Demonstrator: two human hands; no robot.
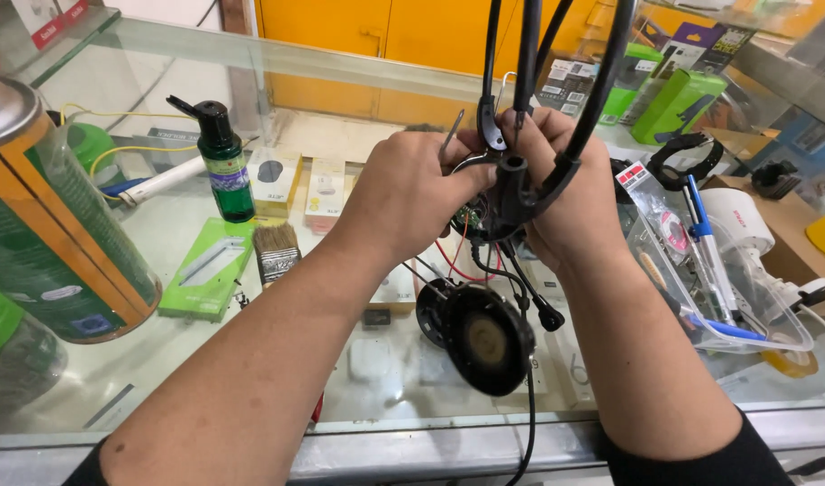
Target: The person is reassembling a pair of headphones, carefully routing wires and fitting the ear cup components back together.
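- Left hand [403, 193] closed around the opened black plastic headset housing [507, 202], held above the glass tabletop [160, 346]; thin metal tool [452, 135] pinched between its fingers, tip pointing up.
- Right hand [570, 202] wrapped tight on the housing's far side, steadying the black headband arms [529, 54] rising out of view.
- Small green circuit board [471, 219] and red wire [455, 261] exposed between both grips.
- Round black speaker disc [484, 340] dangling below on thin leads, just above the tabletop.
- Best kept: firm hold on the shell, none on the board; no pull on the leads; tool tip clear of the wiring.
- Nearby: green pump bottle [225, 162], flat paintbrush [275, 250], clear plastic bag [727, 279] of tools.
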